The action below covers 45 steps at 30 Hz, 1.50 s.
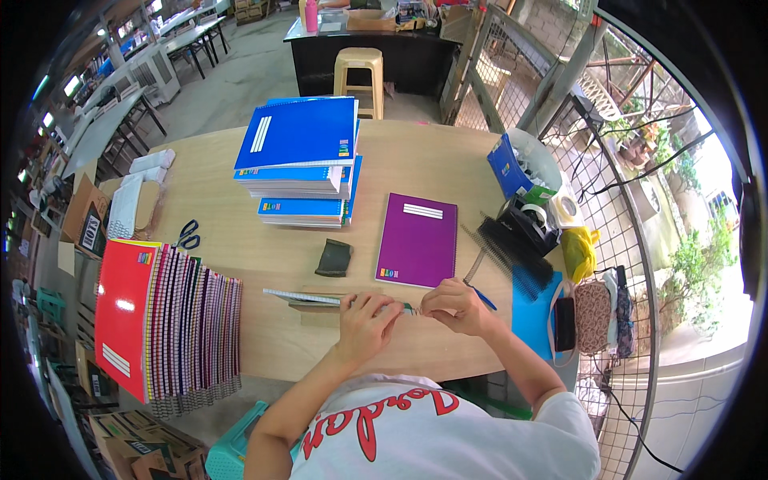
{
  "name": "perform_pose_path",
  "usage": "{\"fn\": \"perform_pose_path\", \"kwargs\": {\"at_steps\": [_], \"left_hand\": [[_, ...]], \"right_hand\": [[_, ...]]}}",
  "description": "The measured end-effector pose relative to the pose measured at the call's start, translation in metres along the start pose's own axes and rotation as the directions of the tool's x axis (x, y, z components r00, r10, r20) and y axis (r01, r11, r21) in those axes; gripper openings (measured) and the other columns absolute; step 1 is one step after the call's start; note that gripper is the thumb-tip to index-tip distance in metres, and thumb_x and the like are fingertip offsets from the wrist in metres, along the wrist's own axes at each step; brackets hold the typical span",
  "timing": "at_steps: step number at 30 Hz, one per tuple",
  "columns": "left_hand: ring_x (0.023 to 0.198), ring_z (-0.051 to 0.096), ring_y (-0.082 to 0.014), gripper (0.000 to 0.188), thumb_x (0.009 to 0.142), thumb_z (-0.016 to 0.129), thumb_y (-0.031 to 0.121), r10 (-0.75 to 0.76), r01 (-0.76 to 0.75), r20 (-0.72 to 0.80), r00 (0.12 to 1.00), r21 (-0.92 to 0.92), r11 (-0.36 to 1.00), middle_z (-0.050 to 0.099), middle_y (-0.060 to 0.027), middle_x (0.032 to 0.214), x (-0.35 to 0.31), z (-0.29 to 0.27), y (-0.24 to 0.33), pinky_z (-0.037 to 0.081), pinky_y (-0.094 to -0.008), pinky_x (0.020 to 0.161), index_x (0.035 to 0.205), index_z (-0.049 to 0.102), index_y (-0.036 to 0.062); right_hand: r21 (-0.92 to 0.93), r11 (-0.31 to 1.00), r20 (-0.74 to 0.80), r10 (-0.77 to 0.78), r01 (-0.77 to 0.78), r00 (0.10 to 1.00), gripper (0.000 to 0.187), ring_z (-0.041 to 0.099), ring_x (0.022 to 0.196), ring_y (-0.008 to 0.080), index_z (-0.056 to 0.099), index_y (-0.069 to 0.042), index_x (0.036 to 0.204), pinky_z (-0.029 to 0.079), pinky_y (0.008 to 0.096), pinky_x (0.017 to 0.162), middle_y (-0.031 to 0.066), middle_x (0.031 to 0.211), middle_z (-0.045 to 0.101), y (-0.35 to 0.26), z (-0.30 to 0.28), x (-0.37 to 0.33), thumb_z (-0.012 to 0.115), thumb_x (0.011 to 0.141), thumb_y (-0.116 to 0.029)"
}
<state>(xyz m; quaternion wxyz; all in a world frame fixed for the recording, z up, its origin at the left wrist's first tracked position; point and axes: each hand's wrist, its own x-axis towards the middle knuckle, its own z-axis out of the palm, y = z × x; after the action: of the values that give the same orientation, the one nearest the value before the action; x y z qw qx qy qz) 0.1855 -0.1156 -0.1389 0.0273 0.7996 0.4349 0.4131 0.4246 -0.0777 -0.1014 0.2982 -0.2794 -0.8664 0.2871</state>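
A thin notebook stands on edge in front of me, seen nearly end-on along its spine. My left hand is closed around its right part. At the notebook's right end, the fingers of my right hand are pinched together; what they hold is too small to make out. Just beyond both hands a purple spiral notebook lies flat. A blue pen lies beside my right hand. Left of the purple notebook rests a small dark green pad.
Blue spiral notebooks are stacked at the far middle, and red-covered ones at the left. Scissors lie near the red stack. On the right are black binding coils, a tape dispenser, a yellow bag and a wire-mesh fence.
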Motion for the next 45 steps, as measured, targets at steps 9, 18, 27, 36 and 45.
{"fn": "perform_pose_path", "kwargs": {"at_steps": [9,18,27,36,45], "left_hand": [[0.090,0.059,-0.0188,0.017,0.082,0.075,0.017,-0.050,0.052,0.065,0.997,-0.028,0.998,0.062,0.0040,0.093,0.014,0.005,-0.007,0.036,-0.0420,0.084,0.096,0.067,0.0194],[0.088,0.059,-0.0197,0.016,0.084,0.073,0.016,-0.092,0.093,0.073,0.993,-0.021,0.995,0.061,0.0025,0.092,0.016,0.004,-0.006,0.036,-0.0422,0.083,0.098,0.066,0.0187],[0.086,0.060,-0.0226,0.018,0.080,0.075,0.010,-0.047,0.047,0.008,0.999,-0.040,0.998,0.060,-0.0006,0.087,0.018,0.004,-0.004,0.041,-0.0398,0.081,0.093,0.064,0.0137],[0.086,0.059,-0.0187,0.018,0.080,0.077,0.025,-0.045,0.045,0.050,0.998,-0.004,0.999,0.062,0.0031,0.090,0.016,0.003,0.005,0.038,-0.0398,0.081,0.093,0.067,0.0192],[0.091,0.057,-0.0173,0.021,0.076,0.079,0.030,-0.006,0.007,0.125,0.992,-0.009,1.000,0.064,0.0068,0.098,0.007,-0.003,0.006,0.035,-0.0414,0.084,0.093,0.070,0.0232]], "right_hand": [[0.003,0.999,-0.059,0.051,-0.051,0.997,0.029,0.066,0.086,0.0253,0.069,-0.007,0.107,0.051,0.0386,0.073,0.0062,0.093,0.069,0.016,0.008,-0.001,0.073,0.081,0.003],[-0.013,0.970,-0.017,0.241,-0.241,0.970,0.030,0.066,0.083,0.0318,0.066,-0.007,0.114,0.054,0.0403,0.067,0.0092,0.097,0.064,0.004,0.012,0.001,0.074,0.085,-0.007],[-0.153,0.949,-0.147,0.254,-0.275,0.956,0.027,0.063,0.088,0.0327,0.068,-0.008,0.106,0.052,0.0414,0.067,0.0099,0.094,0.060,-0.020,0.023,0.021,0.078,0.082,-0.014],[-0.030,0.967,-0.235,0.240,-0.254,0.942,0.048,0.052,0.118,0.0369,0.065,-0.009,0.126,0.044,0.0469,0.101,0.0177,0.127,0.058,0.028,0.005,0.063,0.077,0.084,-0.028],[-0.432,0.894,0.439,0.322,-0.117,0.839,0.064,0.049,0.126,0.0450,0.054,-0.026,0.144,0.046,0.0490,0.104,0.0274,0.139,0.048,0.112,0.164,0.167,0.075,0.085,-0.038]]}}
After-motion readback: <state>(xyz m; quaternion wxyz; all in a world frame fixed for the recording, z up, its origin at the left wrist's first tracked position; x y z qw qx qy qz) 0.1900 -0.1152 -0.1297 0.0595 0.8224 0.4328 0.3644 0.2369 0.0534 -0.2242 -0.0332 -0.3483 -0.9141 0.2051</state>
